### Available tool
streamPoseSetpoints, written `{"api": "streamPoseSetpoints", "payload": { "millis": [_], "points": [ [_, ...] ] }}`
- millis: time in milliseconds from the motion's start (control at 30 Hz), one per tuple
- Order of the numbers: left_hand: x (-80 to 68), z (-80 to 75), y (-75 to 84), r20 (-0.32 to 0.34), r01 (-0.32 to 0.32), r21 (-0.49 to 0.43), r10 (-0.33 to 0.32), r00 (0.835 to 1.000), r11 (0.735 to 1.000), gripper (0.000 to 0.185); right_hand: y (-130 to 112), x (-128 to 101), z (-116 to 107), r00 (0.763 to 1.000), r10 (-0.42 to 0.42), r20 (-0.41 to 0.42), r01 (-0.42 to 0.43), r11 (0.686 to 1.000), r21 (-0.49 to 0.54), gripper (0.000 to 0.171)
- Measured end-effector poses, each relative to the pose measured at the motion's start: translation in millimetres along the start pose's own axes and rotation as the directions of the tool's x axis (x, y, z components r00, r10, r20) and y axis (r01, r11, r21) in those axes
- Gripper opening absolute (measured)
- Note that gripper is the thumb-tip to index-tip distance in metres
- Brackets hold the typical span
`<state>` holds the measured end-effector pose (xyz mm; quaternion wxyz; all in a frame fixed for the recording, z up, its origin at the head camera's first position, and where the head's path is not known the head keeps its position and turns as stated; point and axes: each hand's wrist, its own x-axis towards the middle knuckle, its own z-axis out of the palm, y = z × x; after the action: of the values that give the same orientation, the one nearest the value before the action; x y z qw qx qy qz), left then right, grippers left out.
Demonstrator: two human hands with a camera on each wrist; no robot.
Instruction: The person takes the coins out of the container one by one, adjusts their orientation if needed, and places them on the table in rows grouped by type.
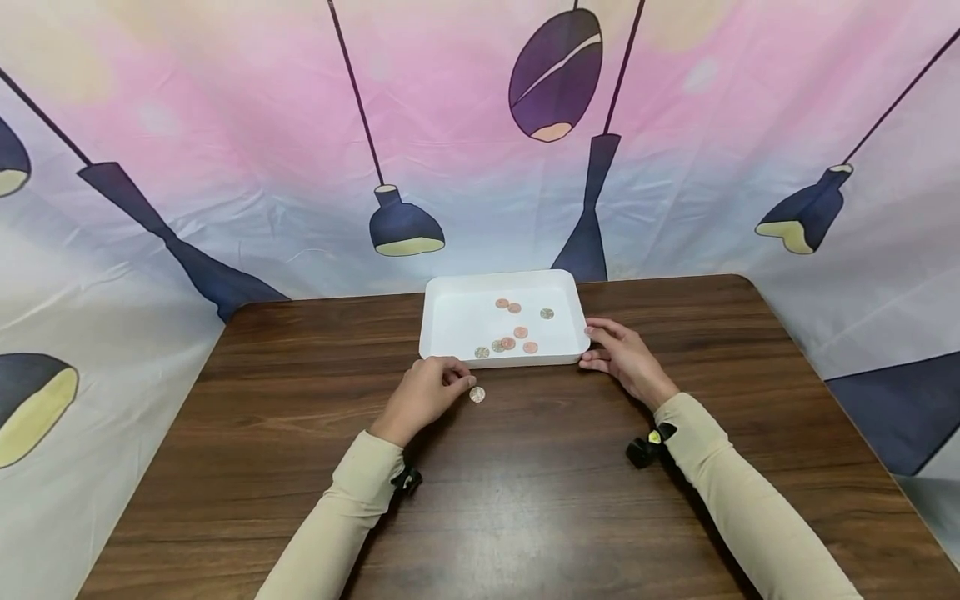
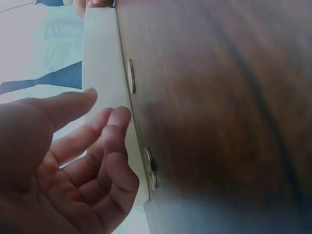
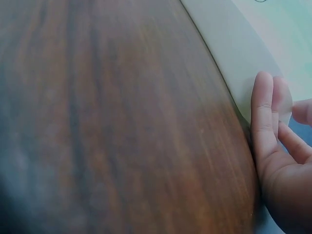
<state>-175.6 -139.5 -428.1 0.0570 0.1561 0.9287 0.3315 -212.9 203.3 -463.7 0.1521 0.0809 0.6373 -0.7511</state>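
Observation:
A white tray [image 1: 442,312] sits at the table's middle back with several copper and silver coins [image 1: 517,332] in it. One silver coin [image 1: 477,394] lies on the wood just in front of the tray. My left hand [image 1: 453,379] rests beside that coin with loosely curled fingers and holds nothing. In the left wrist view its fingers [image 2: 114,122] lie against the tray wall [image 2: 100,58], with a coin [image 2: 149,168] close by and a second disc [image 2: 130,75] further along. My right hand [image 1: 596,346] touches the tray's right front corner with straight fingers [image 3: 263,112].
The dark wooden table [image 1: 525,500] stretches bare toward me. A printed fabric backdrop [image 1: 225,167] hangs behind and at both sides. The table's rounded far right corner [image 1: 742,283] is in view.

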Motion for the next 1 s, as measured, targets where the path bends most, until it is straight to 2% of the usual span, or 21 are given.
{"api": "streamPoseSetpoints", "payload": {
  "millis": [167, 267, 333, 433, 600, 667, 767, 900, 1000],
  "points": [
    [3.7, -1.3, -1.2, 0.006, -0.001, 0.006, 0.001, 1.0, 1.0, 0.01, -4, 2, 0, 1.0, 0.002, 0.003, -0.002, 1.0, -0.007, 0.056],
    [5.7, -5.3, -1.6, 0.032, -0.008, -0.003, 0.009, 0.999, 1.0, 0.012, -7, 3, 1, 1.0, 0.006, 0.005, -0.006, 1.0, -0.011, 0.055],
    [7.2, -11.3, -0.8, 0.056, 0.002, -0.051, 0.001, 0.998, 0.999, 0.014, -8, 3, 1, 1.0, 0.006, 0.009, -0.006, 1.0, -0.015, 0.055],
    [12.9, -24.3, 1.4, 0.048, -0.001, -0.097, 0.005, 0.999, 0.995, 0.016, -9, 4, 0, 1.0, 0.003, 0.01, -0.003, 1.0, -0.014, 0.055],
    [32.8, -43.8, 1.4, 0.019, -0.025, -0.094, 0.027, 0.999, 0.995, 0.019, -7, 4, -3, 1.0, 0.007, 0.012, -0.007, 1.0, -0.018, 0.054],
    [41.3, -48.0, 0.4, 0.05, -0.021, -0.104, 0.026, 0.998, 0.994, 0.022, -6, 4, -3, 1.0, 0.012, 0.017, -0.012, 1.0, -0.017, 0.054],
    [54.3, -48.6, -1.6, 0.13, -0.015, -0.13, 0.032, 0.991, 0.991, 0.028, -6, 5, -4, 1.0, 0.011, 0.023, -0.011, 1.0, -0.013, 0.054],
    [68.8, -39.6, -4.1, 0.245, 0.011, -0.163, 0.03, 0.969, 0.987, 0.033, -6, 6, -3, 1.0, 0.005, 0.02, -0.005, 1.0, -0.007, 0.054],
    [75.9, -30.3, -6.1, 0.285, 0.019, -0.144, 0.023, 0.958, 0.989, 0.033, -5, 7, -2, 1.0, 0.003, 0.017, -0.003, 1.0, -0.004, 0.053]
  ]
}}
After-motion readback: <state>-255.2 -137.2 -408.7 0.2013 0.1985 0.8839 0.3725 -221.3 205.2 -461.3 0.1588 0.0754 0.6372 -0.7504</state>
